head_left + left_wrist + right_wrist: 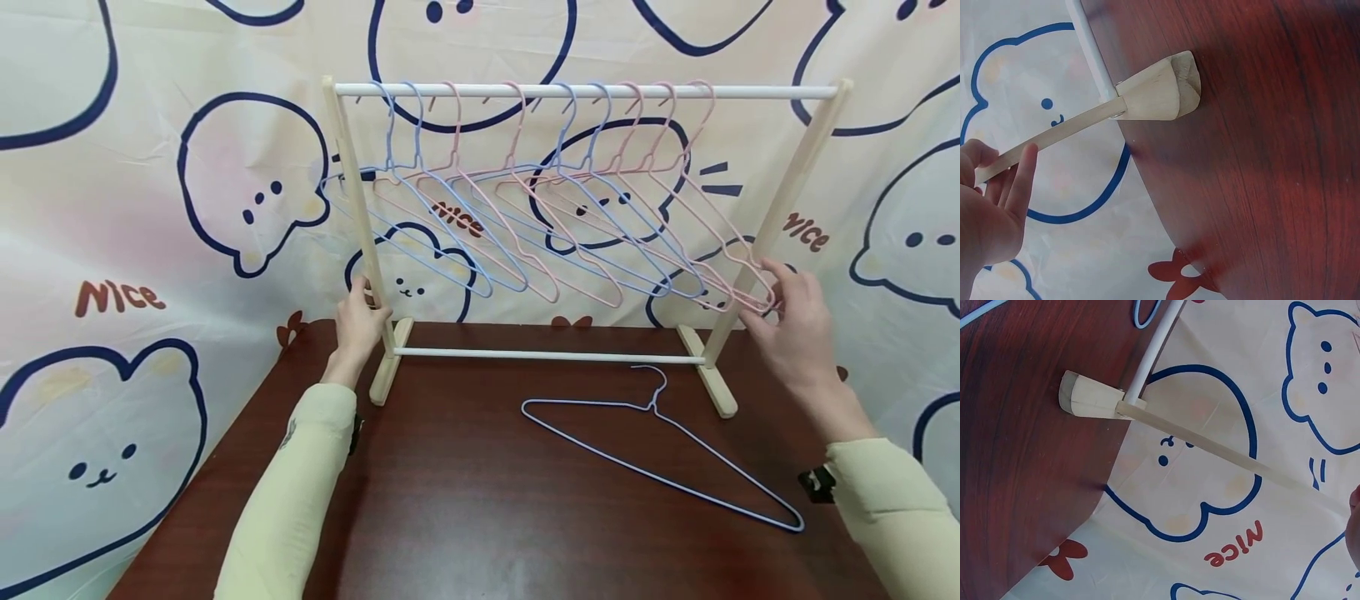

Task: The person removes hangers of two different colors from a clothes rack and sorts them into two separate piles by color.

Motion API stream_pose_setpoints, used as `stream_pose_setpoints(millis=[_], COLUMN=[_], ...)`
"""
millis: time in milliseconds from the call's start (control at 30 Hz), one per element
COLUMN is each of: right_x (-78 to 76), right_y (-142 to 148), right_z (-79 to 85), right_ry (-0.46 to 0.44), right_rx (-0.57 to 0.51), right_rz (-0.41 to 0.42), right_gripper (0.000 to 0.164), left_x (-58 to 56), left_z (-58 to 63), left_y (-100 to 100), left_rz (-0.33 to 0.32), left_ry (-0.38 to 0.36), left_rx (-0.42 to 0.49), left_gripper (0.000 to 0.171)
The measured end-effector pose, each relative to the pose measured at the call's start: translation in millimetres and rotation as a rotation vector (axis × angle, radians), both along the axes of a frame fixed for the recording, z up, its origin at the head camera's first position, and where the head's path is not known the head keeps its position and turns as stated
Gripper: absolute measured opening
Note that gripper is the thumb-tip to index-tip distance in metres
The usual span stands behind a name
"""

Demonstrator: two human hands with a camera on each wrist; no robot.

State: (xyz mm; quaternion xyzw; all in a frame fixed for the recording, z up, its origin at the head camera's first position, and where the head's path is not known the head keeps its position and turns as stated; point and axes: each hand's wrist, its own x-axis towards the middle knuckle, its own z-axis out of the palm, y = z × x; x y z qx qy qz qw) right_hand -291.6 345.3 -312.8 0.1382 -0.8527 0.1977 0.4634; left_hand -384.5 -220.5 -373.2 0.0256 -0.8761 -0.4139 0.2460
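Left hand (358, 321) is wrapped round the left post (367, 250) of the wooden rack (547, 356) behind that loose blue hanger (654, 406), can't tell if the right hand (798, 329) grips the right post (802, 171), and the rack looks light, stiff but tippy, so I'd hold both low.

Head view: set high and farthest back, facing forward and down; takes in the whole rack (540, 90) and much of the table (450, 483). Left wrist view: close by your left hand (991, 219), turned sideways, facing the left foot (1157, 90). Right wrist view: close, turned sideways, facing the right foot (1092, 397), your right hand (1354, 530) cut off at the edge. Each foot also shows in your head view.
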Motion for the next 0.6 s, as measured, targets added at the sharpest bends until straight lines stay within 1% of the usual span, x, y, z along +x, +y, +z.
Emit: stream_pose_setpoints(millis=[133, 267, 433, 600], right_x=[1.5, 3.1, 6.7, 20.3], right_y=[-1, 1, 1, -12], right_z=[-0.3, -2.1, -4.6, 6.0], right_ry=[0.059, 0.132, 0.196, 0.245], right_rx=[-0.05, -0.089, -0.13, -0.186], right_rz=[0.021, 0.027, 0.001, 0.013], right_gripper=[0.068, 0.06, 0.052, 0.048], left_x=[-0.1, -0.7, -0.6, -0.2], left_z=[0.3, 0.4, 0.9, 1.2], left_y=[-1, 0, 0, 0], left_rz=[0.0, 0.011, 0.014, 0.012], left_ry=[-0.006, -0.007, -0.01, -0.005], left_rx=[0.002, -0.003, 0.001, -0.001], left_gripper=[0.032, 0.032, 0.032, 0.031])
